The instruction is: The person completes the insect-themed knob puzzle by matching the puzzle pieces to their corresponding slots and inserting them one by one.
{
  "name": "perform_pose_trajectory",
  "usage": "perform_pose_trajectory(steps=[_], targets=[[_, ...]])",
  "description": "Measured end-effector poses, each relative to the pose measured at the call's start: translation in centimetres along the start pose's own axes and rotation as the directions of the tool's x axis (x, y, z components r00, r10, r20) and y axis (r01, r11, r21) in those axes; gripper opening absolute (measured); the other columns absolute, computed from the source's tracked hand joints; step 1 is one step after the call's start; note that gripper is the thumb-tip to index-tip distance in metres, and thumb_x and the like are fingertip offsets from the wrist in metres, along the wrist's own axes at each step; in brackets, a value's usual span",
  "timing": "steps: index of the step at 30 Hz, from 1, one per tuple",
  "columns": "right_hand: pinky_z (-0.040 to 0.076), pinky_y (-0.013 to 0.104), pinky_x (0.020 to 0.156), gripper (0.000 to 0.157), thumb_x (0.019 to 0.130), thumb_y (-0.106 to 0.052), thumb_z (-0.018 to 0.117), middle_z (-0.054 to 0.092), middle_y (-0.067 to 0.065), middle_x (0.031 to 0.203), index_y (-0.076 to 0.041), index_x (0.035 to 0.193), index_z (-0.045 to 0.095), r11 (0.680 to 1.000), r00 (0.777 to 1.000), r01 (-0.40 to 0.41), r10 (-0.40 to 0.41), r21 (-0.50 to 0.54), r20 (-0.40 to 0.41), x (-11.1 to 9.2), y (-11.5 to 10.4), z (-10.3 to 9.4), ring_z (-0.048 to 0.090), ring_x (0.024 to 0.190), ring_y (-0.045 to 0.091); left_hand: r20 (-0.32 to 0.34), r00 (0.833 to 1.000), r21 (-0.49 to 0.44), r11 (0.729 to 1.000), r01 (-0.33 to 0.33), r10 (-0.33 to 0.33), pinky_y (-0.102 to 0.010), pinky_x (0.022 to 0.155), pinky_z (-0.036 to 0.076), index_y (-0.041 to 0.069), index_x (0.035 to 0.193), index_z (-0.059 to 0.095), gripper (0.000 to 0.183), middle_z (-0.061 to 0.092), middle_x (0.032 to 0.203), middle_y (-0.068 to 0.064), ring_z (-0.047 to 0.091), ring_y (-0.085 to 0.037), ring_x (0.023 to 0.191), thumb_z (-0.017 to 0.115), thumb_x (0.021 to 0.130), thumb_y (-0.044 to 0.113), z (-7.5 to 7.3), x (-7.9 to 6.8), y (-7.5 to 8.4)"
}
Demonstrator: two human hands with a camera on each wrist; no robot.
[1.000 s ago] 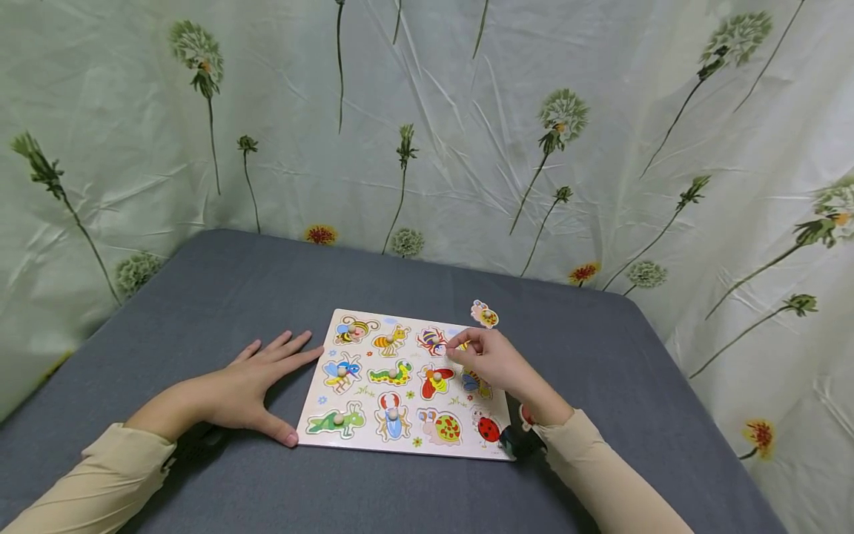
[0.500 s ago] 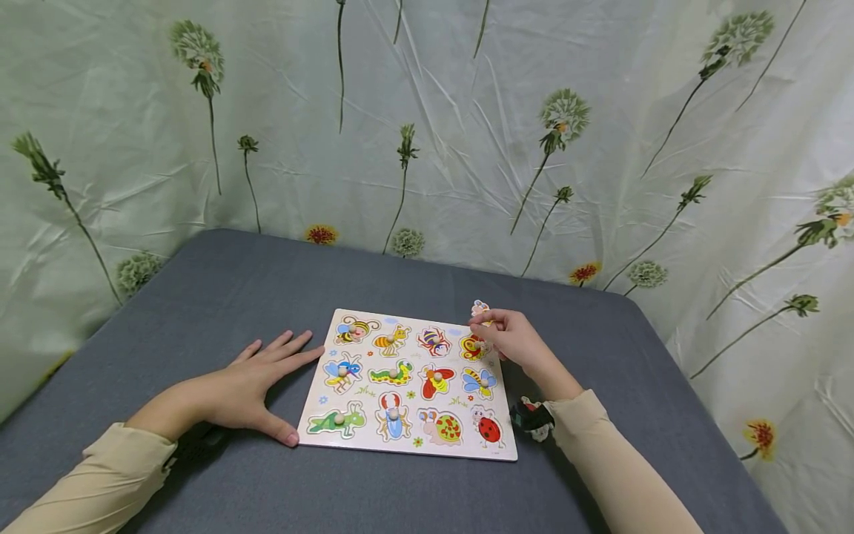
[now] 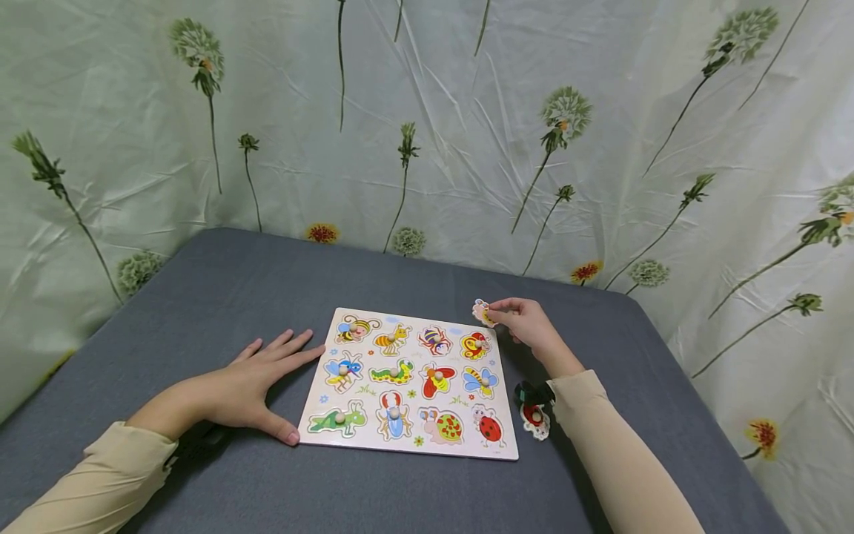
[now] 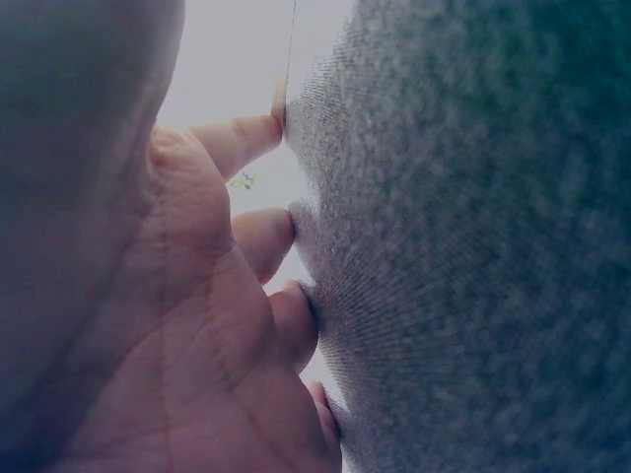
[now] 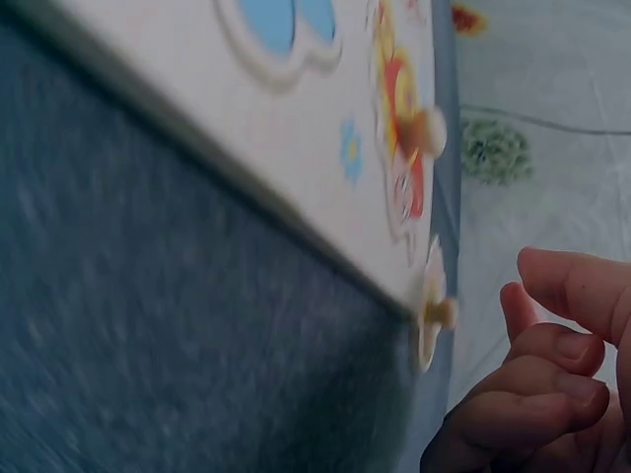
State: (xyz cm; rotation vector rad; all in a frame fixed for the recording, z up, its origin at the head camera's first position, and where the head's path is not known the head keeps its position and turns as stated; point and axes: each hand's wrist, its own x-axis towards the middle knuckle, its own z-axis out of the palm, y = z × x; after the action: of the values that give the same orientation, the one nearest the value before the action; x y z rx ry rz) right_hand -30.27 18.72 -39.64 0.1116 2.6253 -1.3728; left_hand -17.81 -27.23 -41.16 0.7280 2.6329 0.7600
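A wooden peg puzzle board (image 3: pixel 373 400) with several insect pieces lies on the table. My left hand (image 3: pixel 256 389) is spread flat at the board's left edge, thumb by the near left corner; the left wrist view shows its palm (image 4: pixel 197 335) and fingertips down on the cloth. My right hand (image 3: pixel 530 330) is at the loose snail-like piece (image 3: pixel 481 312) beyond the board's far right corner. In the right wrist view, thumb and fingers are bent but apart from that piece's knob (image 5: pixel 441 313). A loose red ladybug piece (image 3: pixel 536 419) lies right of the board, partly hidden by the wrist strap.
The spotted snail place (image 3: pixel 445 428) and ladybug place (image 3: pixel 489 429) on the board show no knobs. Grey cloth (image 3: pixel 293 282) covers the table. A flower-printed curtain (image 3: pixel 454 133) hangs behind it.
My right hand has moved right and away, from over the board's upper right to the loose snail-like piece. The butterfly and ladybug pieces came into view. My left hand stayed still.
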Motion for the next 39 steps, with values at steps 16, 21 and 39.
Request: perform_pose_trajectory(steps=[16, 21, 39], targets=[[0.038, 0.029, 0.062, 0.032, 0.104, -0.027, 0.071, 0.058, -0.007, 0.074, -0.004, 0.127, 0.072, 0.998, 0.997, -0.062, 0.061, -0.015, -0.039, 1.5, 0.7, 0.3, 0.038, 0.056, 0.011, 0.007, 1.000, 0.001, 1.000, 0.007, -0.007, -0.082, 0.121, -0.002, 0.024, 0.172, 0.028, 0.129, 0.008, 0.182, -0.018, 0.001, -0.053, 0.166, 0.092, 0.070, 0.069, -0.2, 0.1, 0.1], [0.040, 0.029, 0.063, 0.028, 0.104, -0.025, 0.072, 0.070, 0.002, 0.099, -0.004, 0.123, 0.074, 0.996, 0.996, -0.073, 0.070, -0.050, -0.061, 1.9, 0.8, 0.7, 0.045, 0.069, 0.016, 0.010, 1.000, 0.000, 1.000, 0.009, -0.009, -0.083, 0.121, -0.002, 0.024, 0.172, 0.028, 0.129, 0.009, 0.182, -0.019, 0.001, -0.054, 0.165, 0.092, 0.069, 0.069, -0.1, 0.1, 0.1], [0.039, 0.028, 0.060, 0.028, 0.103, -0.022, 0.073, 0.067, 0.011, 0.105, 0.001, 0.118, 0.076, 0.991, 0.996, -0.064, 0.055, -0.116, -0.075, 2.7, 0.6, 1.1, 0.046, 0.068, 0.017, 0.005, 1.000, -0.003, 1.000, 0.006, -0.006, -0.081, 0.122, -0.002, 0.026, 0.172, 0.028, 0.129, 0.008, 0.182, -0.018, 0.000, -0.052, 0.166, 0.092, 0.070, 0.069, -0.2, -0.1, 0.0]])
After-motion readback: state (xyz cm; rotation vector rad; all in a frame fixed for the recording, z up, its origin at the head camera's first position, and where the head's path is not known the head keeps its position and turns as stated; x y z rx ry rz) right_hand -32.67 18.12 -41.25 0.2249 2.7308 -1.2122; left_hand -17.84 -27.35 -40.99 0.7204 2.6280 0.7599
